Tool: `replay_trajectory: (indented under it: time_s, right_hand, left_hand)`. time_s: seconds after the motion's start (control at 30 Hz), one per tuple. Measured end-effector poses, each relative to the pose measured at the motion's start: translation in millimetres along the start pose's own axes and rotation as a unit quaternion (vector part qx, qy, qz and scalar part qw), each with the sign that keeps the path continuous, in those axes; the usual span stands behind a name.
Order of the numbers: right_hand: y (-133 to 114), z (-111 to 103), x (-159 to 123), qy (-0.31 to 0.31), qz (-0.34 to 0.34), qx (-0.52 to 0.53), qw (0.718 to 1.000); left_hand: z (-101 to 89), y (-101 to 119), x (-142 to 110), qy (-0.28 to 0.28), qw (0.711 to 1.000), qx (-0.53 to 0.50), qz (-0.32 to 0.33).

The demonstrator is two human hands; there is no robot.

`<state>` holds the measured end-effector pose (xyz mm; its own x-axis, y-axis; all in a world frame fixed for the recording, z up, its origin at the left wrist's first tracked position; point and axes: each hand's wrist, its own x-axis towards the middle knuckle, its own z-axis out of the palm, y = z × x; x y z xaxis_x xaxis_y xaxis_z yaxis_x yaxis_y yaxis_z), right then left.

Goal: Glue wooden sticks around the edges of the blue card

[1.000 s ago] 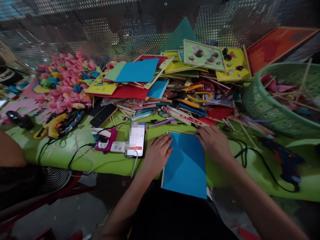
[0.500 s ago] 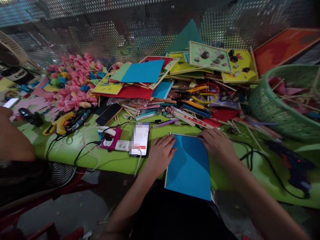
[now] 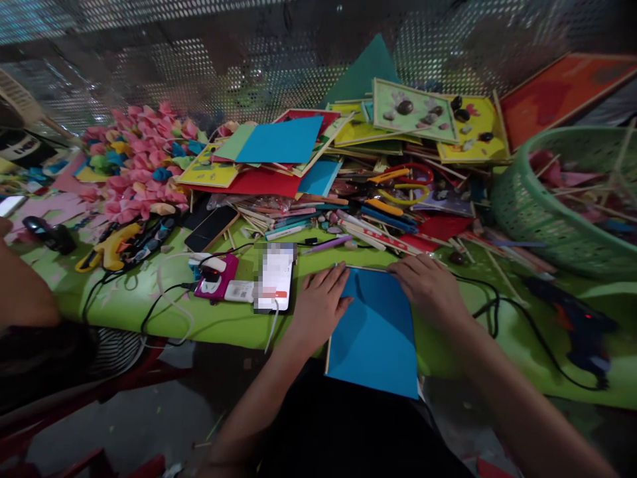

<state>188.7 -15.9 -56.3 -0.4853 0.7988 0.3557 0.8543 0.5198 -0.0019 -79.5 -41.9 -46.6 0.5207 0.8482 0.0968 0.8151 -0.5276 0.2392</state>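
Observation:
A blue card (image 3: 373, 335) lies at the front edge of the green table, its lower part jutting toward my lap. Thin wooden sticks (image 3: 327, 355) run along its left side and its top edge. My left hand (image 3: 322, 299) grips the upper left corner, fingers together and thumb resting on the card. At the upper right corner, my right hand (image 3: 428, 285) holds the edge with bent fingers; its fingertips are partly hidden. A lit phone (image 3: 277, 275) with a cable lies just left of my left hand.
A glue gun (image 3: 580, 325) with a glowing red light and trailing cable lies at right, below a green basket (image 3: 537, 199). A pink power strip (image 3: 216, 282), yellow glue gun (image 3: 112, 249), pens, scissors (image 3: 403, 186) and stacked cards (image 3: 281, 141) crowd the table. Another person's arm (image 3: 22, 285) is at left.
The whole view has shifted slightly, so things appear a little farther left. Both hands keep their places on the blue card's upper corners.

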Motion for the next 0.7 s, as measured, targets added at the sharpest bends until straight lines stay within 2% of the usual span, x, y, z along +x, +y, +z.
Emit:
replay_trajectory:
  time_s: [0.2, 0.4, 0.53, 0.7]
  right_hand:
    - [5.8, -3.6, 0.5, 0.018, 0.04, 0.056, 0.997]
    - [21.2, -17.1, -8.7, 0.129, 0.137, 0.121, 0.975]
    - [22.5, -17.2, -11.2, 0.109, 0.144, 0.142, 0.973]
    - [16.1, -10.3, -8.3, 0.063, 0.088, 0.163, 0.981]
  left_hand:
    - [0.2, -0.1, 2.1, -0.012, 1.0, 0.011, -0.003]
    - [-0.4, -1.0, 3.1, -0.012, 1.0, 0.014, -0.005]
    - [-1.4, -0.7, 3.5, -0.009, 1.0, 0.015, -0.003]
    - [-0.6, -0.3, 2.8, -0.008, 1.0, 0.02, -0.002]
